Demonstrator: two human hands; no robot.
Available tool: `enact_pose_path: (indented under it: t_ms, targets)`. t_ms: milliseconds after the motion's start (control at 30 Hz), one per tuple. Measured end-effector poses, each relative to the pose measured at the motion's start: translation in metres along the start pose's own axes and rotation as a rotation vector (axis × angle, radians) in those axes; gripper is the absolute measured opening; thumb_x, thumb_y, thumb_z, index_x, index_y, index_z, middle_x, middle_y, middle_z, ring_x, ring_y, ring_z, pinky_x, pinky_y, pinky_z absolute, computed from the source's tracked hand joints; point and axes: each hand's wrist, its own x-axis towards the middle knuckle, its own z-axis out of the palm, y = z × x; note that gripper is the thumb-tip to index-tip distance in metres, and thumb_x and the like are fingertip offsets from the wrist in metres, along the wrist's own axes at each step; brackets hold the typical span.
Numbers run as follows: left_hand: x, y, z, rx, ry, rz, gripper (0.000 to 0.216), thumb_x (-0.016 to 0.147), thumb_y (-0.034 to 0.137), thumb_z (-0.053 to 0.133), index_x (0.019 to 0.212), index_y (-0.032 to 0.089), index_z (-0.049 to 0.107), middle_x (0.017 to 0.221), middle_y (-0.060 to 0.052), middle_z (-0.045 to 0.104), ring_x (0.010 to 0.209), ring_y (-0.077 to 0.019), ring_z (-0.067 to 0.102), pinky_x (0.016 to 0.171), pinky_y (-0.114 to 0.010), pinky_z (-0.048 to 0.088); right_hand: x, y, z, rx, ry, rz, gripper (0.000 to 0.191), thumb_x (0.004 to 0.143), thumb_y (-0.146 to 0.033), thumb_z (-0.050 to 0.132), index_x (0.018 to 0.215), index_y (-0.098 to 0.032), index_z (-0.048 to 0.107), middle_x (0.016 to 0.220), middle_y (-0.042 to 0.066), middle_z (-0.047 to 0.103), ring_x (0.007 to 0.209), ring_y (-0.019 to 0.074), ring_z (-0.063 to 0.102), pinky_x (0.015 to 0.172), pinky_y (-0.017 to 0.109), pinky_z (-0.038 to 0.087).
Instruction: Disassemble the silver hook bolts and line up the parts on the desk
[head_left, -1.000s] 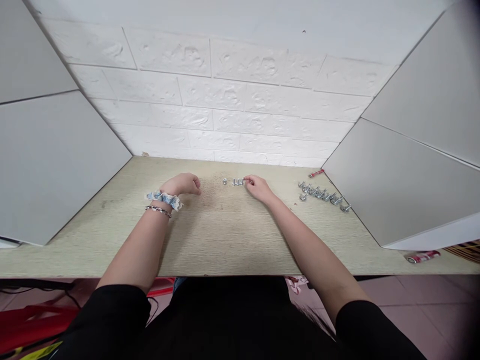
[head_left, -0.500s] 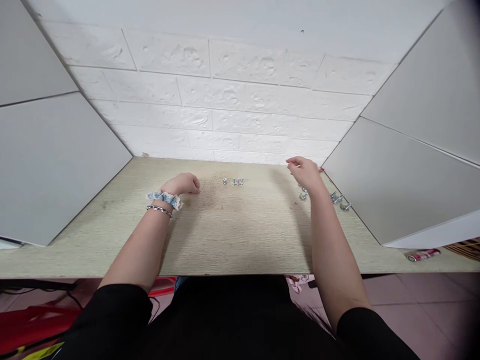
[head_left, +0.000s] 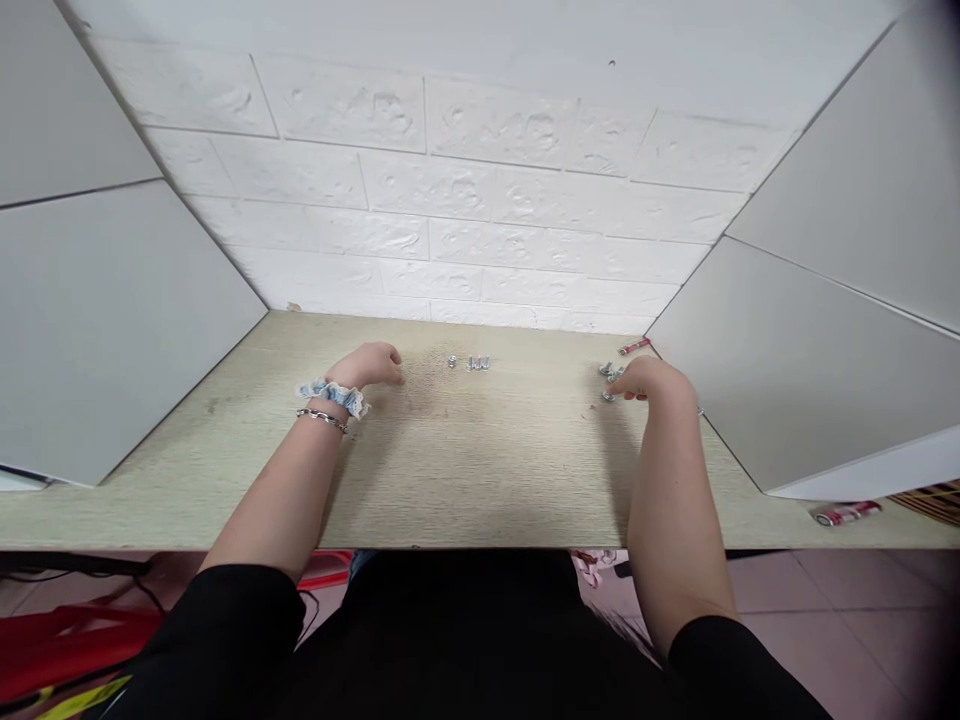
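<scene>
My left hand [head_left: 379,365] rests on the left of the tabletop, its fingers curled inward; what they hold, if anything, is hidden. To its right stands a small silver metal piece [head_left: 451,361], apart from the hand. Beside that piece is a short row of silver bolts [head_left: 478,362], which look upright. On the right, my right hand [head_left: 651,380] reaches down with its fingertips pinched on a silver bolt [head_left: 607,396]. More bolts [head_left: 605,370] lie just behind those fingertips, and my hand and forearm hide others.
A red battery [head_left: 634,346] lies near the back right corner, and another red battery [head_left: 847,513] by the front right. Grey panels [head_left: 157,350] flank the pale wooden tabletop [head_left: 465,470] on both sides. A white brick-patterned wall [head_left: 465,240] stands behind.
My right hand has come down and toward me, from above the bolts onto one of them. The battery at the back right is now uncovered. My left hand has barely moved.
</scene>
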Motion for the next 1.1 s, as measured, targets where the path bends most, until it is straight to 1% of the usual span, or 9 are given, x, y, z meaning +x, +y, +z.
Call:
enact_pose_path:
  t_ms: [167, 400, 533, 633, 700, 733, 900, 1033, 1100]
  targets:
    - [-0.009, 0.010, -0.008, -0.102, 0.175, 0.013, 0.043, 0.071, 0.042, 0.056, 0.103, 0.015, 0.063, 0.100, -0.009, 0.064, 0.093, -0.0226, 0.057, 0.077, -0.025, 0.039, 0.003, -0.010, 0.007, -0.074, 0.011, -0.001, 0.015, 0.063, -0.017, 0.062, 0.049, -0.018, 0.059, 0.061, 0.007, 0.063, 0.067, 0.0185, 0.061, 0.060, 0.028, 0.047]
    - [-0.025, 0.030, -0.015, -0.262, 0.383, 0.132, 0.031, 0.080, 0.034, 0.042, 0.086, 0.014, 0.065, 0.078, -0.006, 0.063, 0.074, -0.0168, 0.054, 0.067, -0.026, 0.037, -0.005, -0.027, 0.014, -0.071, 0.070, -0.083, 0.008, 0.063, -0.011, 0.056, 0.059, -0.015, 0.062, 0.064, 0.012, 0.062, 0.071, 0.0215, 0.062, 0.062, 0.029, 0.044]
    - [-0.037, 0.047, -0.016, -0.380, 0.156, 0.294, 0.034, 0.078, 0.044, 0.047, 0.083, 0.015, 0.065, 0.074, -0.003, 0.061, 0.065, -0.0131, 0.050, 0.060, -0.025, 0.035, -0.028, -0.046, 0.012, 0.102, -0.106, -0.364, 0.011, 0.066, -0.017, 0.053, 0.055, -0.017, 0.054, 0.049, 0.003, 0.051, 0.045, 0.0120, 0.046, 0.046, 0.026, 0.034]
    - [-0.041, 0.058, -0.009, -0.407, -0.251, 0.382, 0.036, 0.073, 0.050, 0.055, 0.081, 0.017, 0.066, 0.071, -0.002, 0.061, 0.060, -0.0113, 0.048, 0.054, -0.025, 0.033, -0.052, -0.072, 0.018, 0.275, -0.241, -0.663, 0.008, 0.067, -0.018, 0.052, 0.060, -0.018, 0.050, 0.051, -0.002, 0.050, 0.042, 0.0069, 0.037, 0.043, 0.022, 0.029]
    - [-0.040, 0.063, 0.001, -0.446, -0.556, 0.404, 0.037, 0.069, 0.051, 0.060, 0.085, 0.018, 0.066, 0.073, -0.002, 0.062, 0.059, -0.0112, 0.049, 0.052, -0.025, 0.033, -0.067, -0.092, 0.026, 0.347, -0.305, -0.832, 0.006, 0.067, -0.018, 0.052, 0.062, -0.018, 0.048, 0.054, -0.002, 0.053, 0.046, 0.0073, 0.041, 0.045, 0.021, 0.031]
    - [-0.039, 0.065, 0.006, -0.486, -0.637, 0.404, 0.040, 0.066, 0.053, 0.063, 0.085, 0.018, 0.066, 0.075, -0.003, 0.064, 0.061, -0.0114, 0.051, 0.052, -0.024, 0.034, -0.075, -0.102, 0.032, 0.378, -0.293, -0.880, 0.006, 0.067, -0.018, 0.052, 0.064, -0.018, 0.047, 0.056, -0.002, 0.054, 0.048, 0.0078, 0.043, 0.046, 0.021, 0.032]
    - [-0.035, 0.070, 0.025, -0.826, -0.712, 0.380, 0.064, 0.070, 0.074, 0.042, 0.079, 0.014, 0.062, 0.080, -0.009, 0.068, 0.065, -0.0123, 0.057, 0.052, -0.023, 0.035, -0.100, -0.135, 0.052, 0.536, -0.034, -1.004, 0.005, 0.069, -0.015, 0.045, 0.068, -0.018, 0.048, 0.063, -0.001, 0.058, 0.057, 0.0095, 0.051, 0.051, 0.021, 0.035]
    - [-0.034, 0.071, 0.029, -0.973, -0.733, 0.389, 0.055, 0.071, 0.066, 0.052, 0.078, 0.013, 0.062, 0.078, -0.008, 0.067, 0.065, -0.0110, 0.057, 0.052, -0.022, 0.037, -0.104, -0.138, 0.057, 0.579, 0.136, -0.943, 0.005, 0.073, -0.016, 0.044, 0.069, -0.020, 0.042, 0.055, -0.003, 0.056, 0.053, 0.0103, 0.051, 0.050, 0.022, 0.036]
    - [-0.032, 0.071, 0.031, -0.999, -0.770, 0.397, 0.049, 0.073, 0.060, 0.056, 0.079, 0.013, 0.064, 0.077, -0.006, 0.067, 0.062, -0.0090, 0.056, 0.052, -0.021, 0.038, -0.103, -0.137, 0.058, 0.609, 0.095, -0.930, 0.006, 0.074, -0.017, 0.045, 0.070, -0.020, 0.041, 0.055, -0.003, 0.058, 0.053, 0.0107, 0.054, 0.050, 0.022, 0.038]
